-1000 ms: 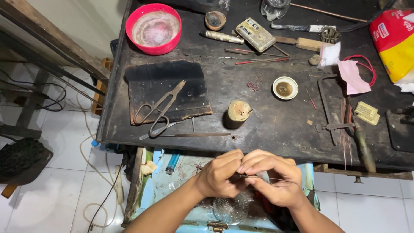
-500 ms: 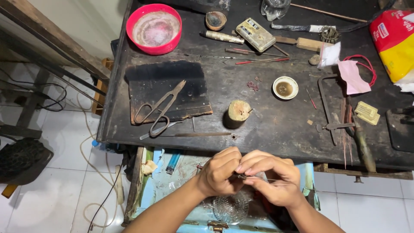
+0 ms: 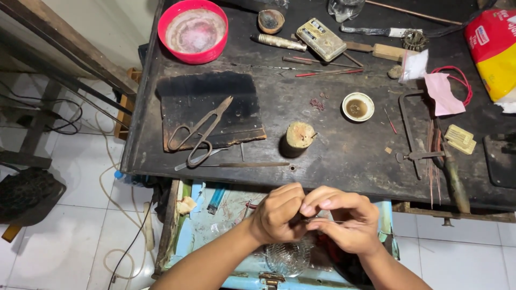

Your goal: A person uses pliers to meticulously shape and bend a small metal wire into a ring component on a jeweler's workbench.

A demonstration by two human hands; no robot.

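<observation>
Both hands meet just below the near edge of the dark surface [image 3: 333, 161], over an open light-blue drawer [image 3: 236, 212]. The left hand [image 3: 277, 214] is curled into a loose fist, its fingers closed round a dark tool [image 3: 296, 218] of which only a short stub shows between the two hands; what kind of tool it is cannot be made out. The right hand [image 3: 346, 223] presses against the left, fingers bent and pinched on a thin wire [image 3: 322, 220], a fine pale line that runs from the fingertips and is mostly covered by them. Where the wire ends is hidden.

Under the hands, a clear glass dish [image 3: 287, 258] sits in the drawer, partly masked by the wrists. The rest of the drawer's contents are a blur of small bits, with a blue tube [image 3: 216, 197] near its left side.

On the surface, well apart from the hands, lie large scissors [image 3: 200, 131] on a black mat [image 3: 207, 107], a short wooden stump [image 3: 299, 135], a small white cup [image 3: 358, 106], a red bowl [image 3: 193, 30] at the far left corner, and a saw frame [image 3: 411, 134] towards the right. A yellow-and-red bag [image 3: 494, 51] is cut off by the right edge. The forearms run out of the bottom edge.
</observation>
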